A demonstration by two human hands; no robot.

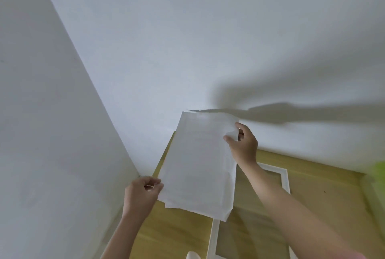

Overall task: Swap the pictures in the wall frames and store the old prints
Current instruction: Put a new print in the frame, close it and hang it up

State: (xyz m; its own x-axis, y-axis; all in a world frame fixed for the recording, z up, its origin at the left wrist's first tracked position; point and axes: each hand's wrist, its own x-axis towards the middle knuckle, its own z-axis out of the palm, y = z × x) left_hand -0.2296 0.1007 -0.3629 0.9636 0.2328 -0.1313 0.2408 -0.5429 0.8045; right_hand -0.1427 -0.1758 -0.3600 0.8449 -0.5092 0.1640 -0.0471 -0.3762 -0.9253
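Holding paper sheets (198, 164) over white frame (279, 177): left hand (141, 194) pinches 8 o'clock corner, right hand (242, 144) pinches 1 o'clock corner. Risk: loose underneath sheet slips, corners crease.

Both arms bare, reaching forward and up from the lower edge of view. Left hand (141, 194) low and to the left, back of hand toward camera, thumb and fingers (155, 181) pinched together at a sheet's lower left corner. Right hand (242, 144) higher and farther out, forearm running diagonally from lower right, thumb and fingers pinching the sheet's upper right edge.
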